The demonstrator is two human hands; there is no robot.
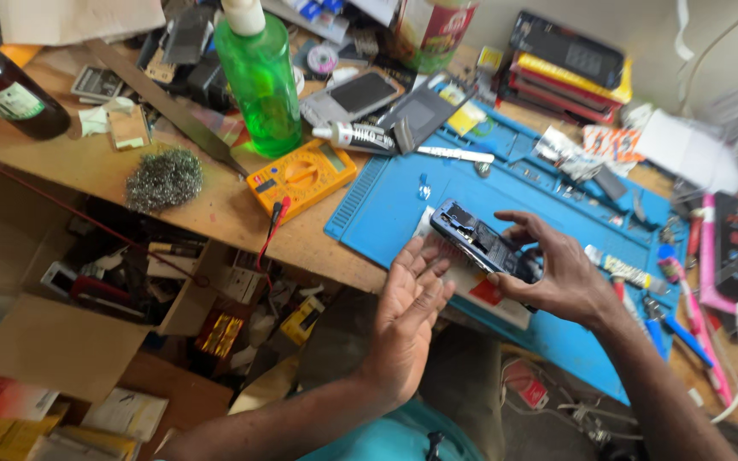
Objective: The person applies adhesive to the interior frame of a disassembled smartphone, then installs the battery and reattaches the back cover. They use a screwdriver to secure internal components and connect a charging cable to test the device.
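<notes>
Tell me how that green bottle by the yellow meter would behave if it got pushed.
The green bottle is tall and narrow and stands upright, so a push near the top would probably tip it. It looks mostly full, so likely fairly heavy. Once down, its round body might roll toward the multimeter.

A matt blue rubbery mat (386,205) is laid over the bare, worn wooden desk (215,213). A tangled ball of rough steel wool (164,177) is seen beside a glossy translucent green plastic bottle (260,81). Matt yellow plastic cases the multimeter (302,175); brown cardboard forms the box (53,346).
</notes>
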